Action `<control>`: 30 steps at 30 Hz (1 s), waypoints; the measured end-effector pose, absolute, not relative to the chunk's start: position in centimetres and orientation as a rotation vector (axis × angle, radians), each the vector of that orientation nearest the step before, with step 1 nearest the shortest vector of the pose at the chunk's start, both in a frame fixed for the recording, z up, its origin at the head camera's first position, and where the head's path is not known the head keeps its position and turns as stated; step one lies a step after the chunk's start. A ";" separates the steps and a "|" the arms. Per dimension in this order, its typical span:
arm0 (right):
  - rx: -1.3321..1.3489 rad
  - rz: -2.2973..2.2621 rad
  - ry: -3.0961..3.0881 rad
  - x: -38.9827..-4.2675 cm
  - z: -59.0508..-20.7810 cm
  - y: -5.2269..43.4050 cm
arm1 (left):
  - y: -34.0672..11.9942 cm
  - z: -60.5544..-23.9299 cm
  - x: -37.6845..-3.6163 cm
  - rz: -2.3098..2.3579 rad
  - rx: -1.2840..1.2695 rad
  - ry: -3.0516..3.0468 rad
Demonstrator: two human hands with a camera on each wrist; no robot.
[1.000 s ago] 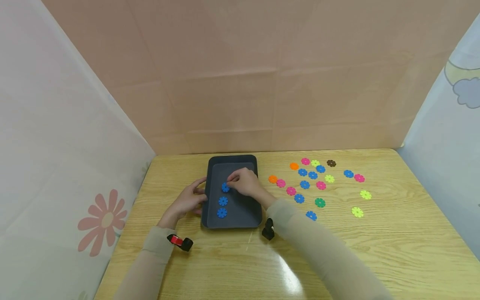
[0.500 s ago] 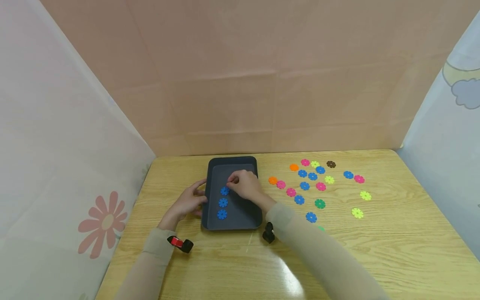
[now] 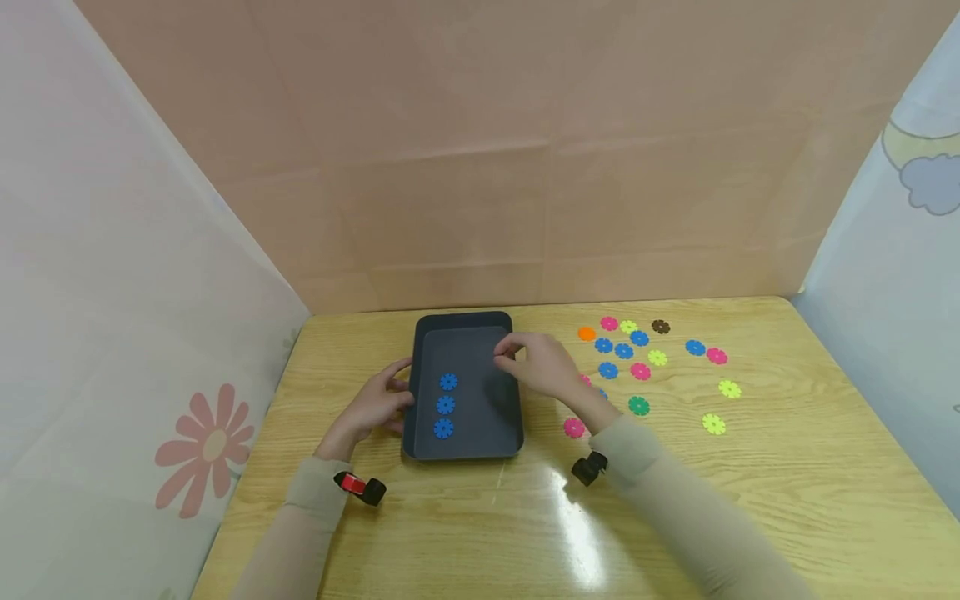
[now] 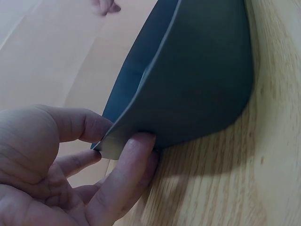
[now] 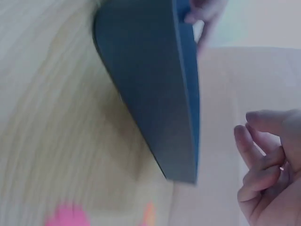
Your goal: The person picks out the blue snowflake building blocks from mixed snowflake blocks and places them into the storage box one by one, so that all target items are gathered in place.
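The left hand [image 3: 377,403] gripped the tray [image 3: 486,421] by its left rim. Loosely curled around nothing, the right hand [image 3: 546,367] hung at the opposite rim, nearer the scattered discs [image 3: 608,370] rightward on the worktop [image 3: 465,533].

the wooden table [image 3: 465,533] carries a tray [image 3: 489,425] — and discs [image 3: 639,406].

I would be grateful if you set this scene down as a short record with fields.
Left hand: grips the edge of the tray
Right hand: above the tray's right rim, no object visible in it
Tray: dark gray, on a wooden table
In tray: three blue discs in a column, toward its left side
Right of tray: scattered discs in blue, pink, yellow, green, orange and brown
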State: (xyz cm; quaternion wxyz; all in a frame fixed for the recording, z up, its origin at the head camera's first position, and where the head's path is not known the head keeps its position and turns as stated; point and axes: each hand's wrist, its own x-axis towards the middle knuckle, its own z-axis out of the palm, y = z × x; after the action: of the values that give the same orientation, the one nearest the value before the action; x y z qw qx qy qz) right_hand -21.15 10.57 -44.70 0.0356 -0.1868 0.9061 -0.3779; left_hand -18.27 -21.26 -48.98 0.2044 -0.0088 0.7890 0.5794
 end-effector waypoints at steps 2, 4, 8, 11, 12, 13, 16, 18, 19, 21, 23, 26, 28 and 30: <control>-0.562 -1.126 2.792 -20.8 -44.2 12.2 | -21.2 -49.0 -18.3 1.608 -0.024 2.203; -0.551 -1.101 2.793 -20.4 -43.9 13.9 | -21.2 -48.9 -18.4 1.605 -0.027 2.205; -0.539 -1.049 2.800 -19.8 -43.6 17.1 | -21.2 -48.9 -18.5 1.601 -0.029 2.209; -0.533 -1.007 2.815 -19.4 -43.8 19.3 | -21.2 -48.9 -18.4 1.607 -0.034 2.208; -0.533 -0.994 2.818 -19.2 -43.9 19.9 | -21.2 -48.9 -18.5 1.606 -0.031 2.206; -0.535 -0.975 2.823 -19.0 -44.1 20.5 | -21.1 -48.9 -18.4 1.606 -0.029 2.206; -0.544 -0.925 2.821 -18.4 -44.9 22.1 | -21.0 -48.9 -18.4 1.601 -0.028 2.207; -0.552 -0.906 2.808 -17.7 -45.4 23.2 | -20.9 -49.0 -18.5 1.592 -0.021 2.209; -0.551 -0.892 2.804 -17.4 -45.7 23.7 | -20.8 -49.0 -18.5 1.590 -0.017 2.211; -0.540 -0.889 2.777 -16.7 -46.1 24.7 | -20.7 -49.1 -18.6 1.590 -0.019 2.210; -0.534 -0.871 2.760 -16.0 -46.5 25.6 | -20.5 -49.1 -18.6 1.590 -0.026 2.213; -0.526 -0.833 2.751 -15.1 -46.9 26.6 | -20.4 -49.1 -18.6 1.589 -0.037 2.214; -0.518 -0.796 2.762 -14.6 -47.2 27.1 | -20.4 -49.0 -18.7 1.589 -0.042 2.211; -0.504 -0.778 2.762 -14.1 -47.4 27.5 | -20.4 -49.0 -18.7 1.589 -0.041 2.209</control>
State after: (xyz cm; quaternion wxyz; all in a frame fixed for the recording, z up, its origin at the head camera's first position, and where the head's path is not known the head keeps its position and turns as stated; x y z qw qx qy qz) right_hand -14.15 27.46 -47.40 0.1139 -0.1718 0.9418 -0.2655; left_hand -18.70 -20.38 -48.97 0.2087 -0.0147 0.7938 0.5711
